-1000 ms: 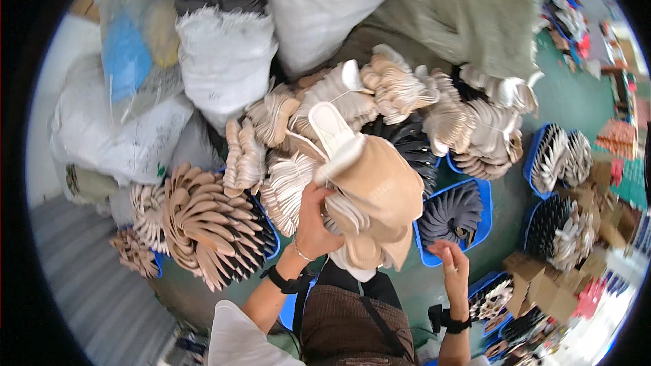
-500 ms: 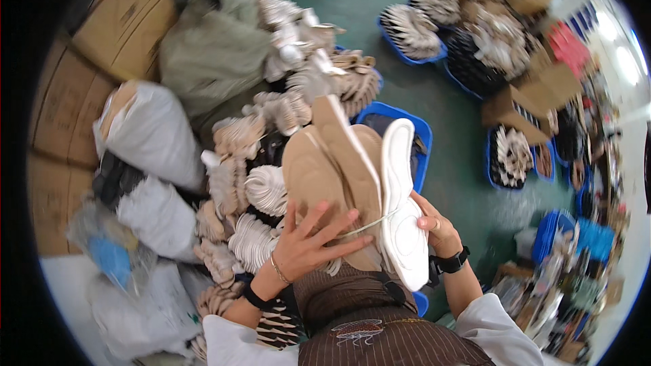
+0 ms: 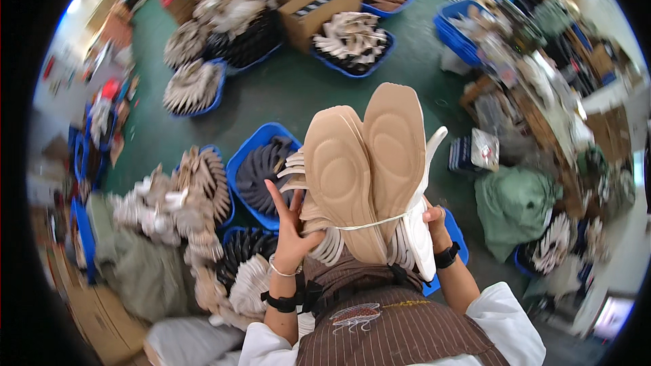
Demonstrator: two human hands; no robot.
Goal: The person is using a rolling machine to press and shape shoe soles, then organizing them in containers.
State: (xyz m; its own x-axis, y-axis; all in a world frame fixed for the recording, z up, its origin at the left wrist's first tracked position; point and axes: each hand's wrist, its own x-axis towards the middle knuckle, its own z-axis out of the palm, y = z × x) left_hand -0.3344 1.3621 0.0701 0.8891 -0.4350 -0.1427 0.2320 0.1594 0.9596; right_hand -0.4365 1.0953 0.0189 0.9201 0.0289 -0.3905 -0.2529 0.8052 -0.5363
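Two hands around a tied bundle of beige shoe soles, held upright at chest height over a brown striped apron. Left hand flat against the bundle's left side, grip wide, fingers spread. Right hand mostly hidden behind the bundle's right edge, grip wrapped on it. White string across the soles near their lower end. Below on the green floor, a blue bin of dark soles just left of the bundle, a cardboard box well beyond.
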